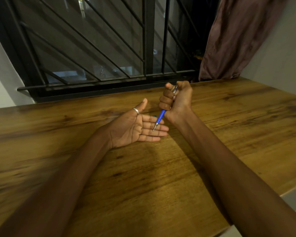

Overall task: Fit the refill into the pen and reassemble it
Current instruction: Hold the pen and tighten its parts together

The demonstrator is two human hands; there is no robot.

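My right hand is closed in a fist around a blue pen, thumb up near its top end. The pen points down and to the left, and its metal tip rests on or just over the fingers of my left hand. That hand lies palm up on the wooden table, fingers flat and apart, with a ring on the thumb and nothing held. A small teal bit peeks out behind the left fingers; I cannot tell what it is.
A barred window runs along the table's far edge. A brown curtain hangs at the back right. The table's right edge cuts diagonally at the lower right.
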